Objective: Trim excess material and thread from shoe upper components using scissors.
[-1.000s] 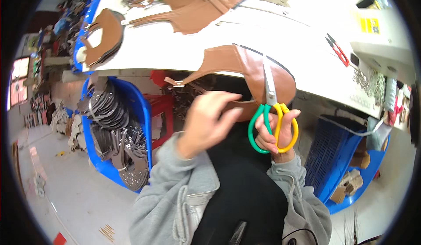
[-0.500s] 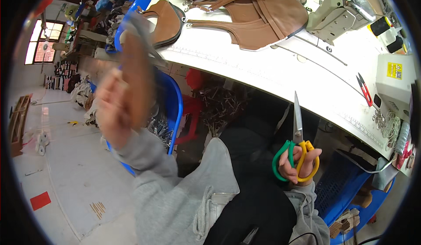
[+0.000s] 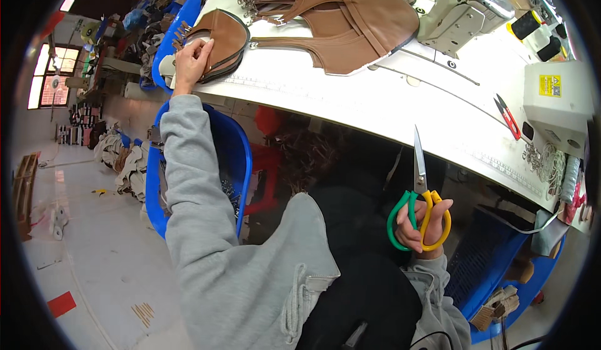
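My left hand [image 3: 191, 63] is at the table's far left end, thumb and fingers closed on the edge of a curved brown leather piece [image 3: 226, 37]. That piece lies on a small stack of similar dark-edged pieces. My right hand [image 3: 410, 232] is in front of my lap, holding scissors [image 3: 421, 180] with one green and one yellow handle. Its fingers pass through the handle loops, and the blades point up and away, closed together. Larger brown leather panels [image 3: 338, 52] with straps and metal clasps lie farther along the white table [image 3: 313, 96].
A sewing machine [image 3: 463, 18] stands at the back right. Red-handled snips [image 3: 508, 119] and thread spools [image 3: 526, 24] lie near it. Below the left end is a blue bin [image 3: 246, 156] with metal fittings; a blue basket [image 3: 479, 250] stands on the right.
My left hand has swung up and away, carrying a brown piece from above the blue bin to the stack on the table. My right hand still holds the scissors.
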Motion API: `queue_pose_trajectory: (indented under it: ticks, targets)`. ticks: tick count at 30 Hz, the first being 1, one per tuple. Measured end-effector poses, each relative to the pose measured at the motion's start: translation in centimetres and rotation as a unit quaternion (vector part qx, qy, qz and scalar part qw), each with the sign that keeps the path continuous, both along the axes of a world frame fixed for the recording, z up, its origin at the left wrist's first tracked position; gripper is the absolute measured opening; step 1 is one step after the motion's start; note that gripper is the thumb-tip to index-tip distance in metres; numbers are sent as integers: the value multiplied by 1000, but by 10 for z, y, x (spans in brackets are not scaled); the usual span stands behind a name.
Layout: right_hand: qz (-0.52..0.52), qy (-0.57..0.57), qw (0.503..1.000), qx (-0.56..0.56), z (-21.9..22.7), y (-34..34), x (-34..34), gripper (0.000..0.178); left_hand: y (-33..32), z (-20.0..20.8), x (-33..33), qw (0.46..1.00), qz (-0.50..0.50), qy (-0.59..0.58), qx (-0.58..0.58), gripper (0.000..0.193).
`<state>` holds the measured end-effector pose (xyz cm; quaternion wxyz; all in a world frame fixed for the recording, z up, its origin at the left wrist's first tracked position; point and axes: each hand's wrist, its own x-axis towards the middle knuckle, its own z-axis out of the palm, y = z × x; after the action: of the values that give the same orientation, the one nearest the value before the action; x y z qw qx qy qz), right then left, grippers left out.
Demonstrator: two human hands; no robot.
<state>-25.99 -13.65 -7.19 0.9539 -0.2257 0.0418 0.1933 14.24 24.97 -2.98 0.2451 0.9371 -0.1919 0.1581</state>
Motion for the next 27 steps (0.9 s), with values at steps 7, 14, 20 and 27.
queue_pose_trajectory:
  ticks: [7, 14, 20, 27]
  targets:
    - [-6, 13, 1000, -8, 3, 2, 4, 87, 6, 7, -8, 991, -81, -109, 1, 26]
    - [-3, 5, 1000, -1, -4, -4, 1, 89, 9, 16, -13, 991, -78, -75, 78, 24]
    - [-13, 11, 1000, -1, -2, 1, 5, 88, 12, 28, -25, 979, -89, 113, 145, 81]
    - [-12, 11, 1000, -5, -3, 3, 4, 88, 6, 34, -35, 975, -41, 211, 64, 87]
